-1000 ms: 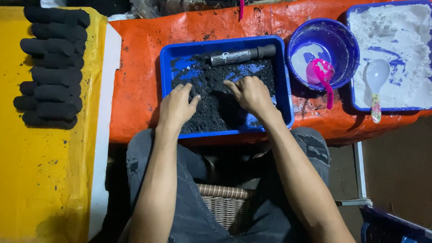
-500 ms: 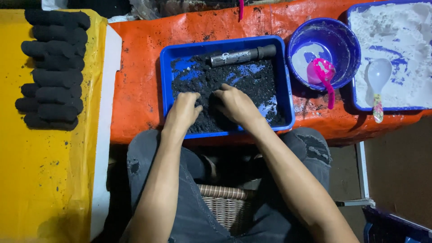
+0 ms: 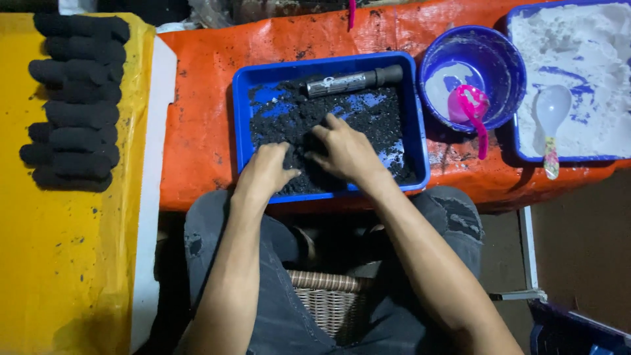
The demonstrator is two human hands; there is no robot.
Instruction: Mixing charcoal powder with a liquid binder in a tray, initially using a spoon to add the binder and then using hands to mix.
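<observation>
Dim even overhead light, soft shadows, sharp focus, dark lower frame, no glare

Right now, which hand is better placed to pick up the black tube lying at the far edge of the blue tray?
Probably the right hand: it lies further up the black powder, its fingers pointing toward the black tube. The left hand sits curled near the blue tray's near edge.

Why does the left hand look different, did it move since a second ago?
Yes. The left hand slid back toward the near edge of the blue tray, away from the black tube, and curled into the black powder.
</observation>
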